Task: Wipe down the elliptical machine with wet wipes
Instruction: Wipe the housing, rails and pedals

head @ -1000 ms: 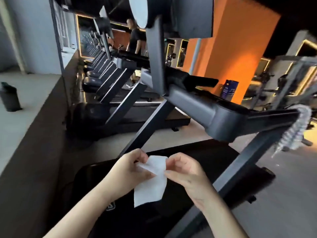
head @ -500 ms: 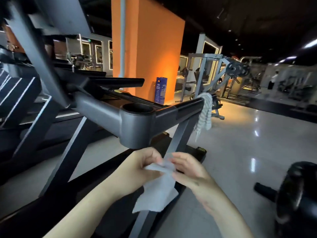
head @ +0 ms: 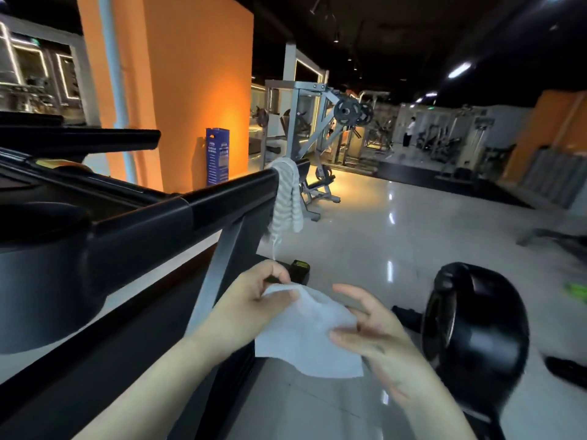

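Both forearms forward, left hand (head: 254,300) in a pinch on the wipe (head: 311,341), right hand (head: 374,338) loose-fingered.

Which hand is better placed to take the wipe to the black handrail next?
Left, probably. The left hand pinches the top edge of the wet wipe and sits nearer the black handrail; the right hand has spread fingers that only touch its edge.
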